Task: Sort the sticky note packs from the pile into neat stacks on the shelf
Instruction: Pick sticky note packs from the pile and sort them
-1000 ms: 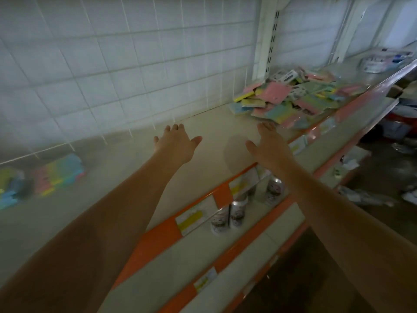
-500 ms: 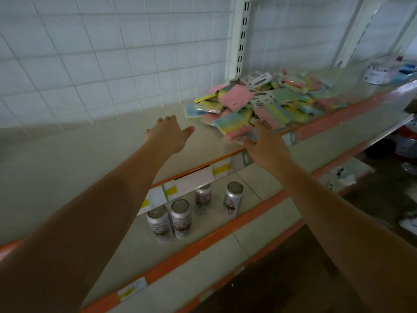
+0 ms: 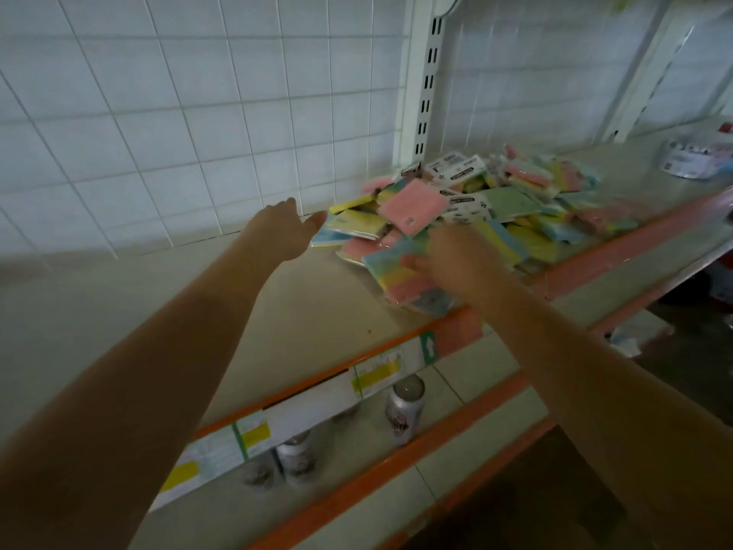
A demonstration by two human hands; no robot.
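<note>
A loose pile of sticky note packs [image 3: 511, 204] in pink, yellow, green and blue lies on the beige shelf [image 3: 277, 311], against the white grid back wall. My right hand [image 3: 456, 260] is at the pile's near edge. Its thumb lies over a pack striped blue, yellow and pink [image 3: 392, 277], and it grips that pack above the shelf's front lip. My left hand [image 3: 283, 228] reaches over the shelf with straight fingers, just left of the pile. Its thumb almost touches a light blue pack, and it holds nothing.
A white slotted upright [image 3: 424, 93] stands behind the pile. Other wrapped goods [image 3: 698, 156] lie at the far right of the shelf. Drink cans [image 3: 404, 406] stand on the lower shelf, behind orange rails with price labels [image 3: 377, 375].
Both hands have moved right along the shelf to the pile. The right hand, open before, now grips the striped pack at the pile's near edge.
</note>
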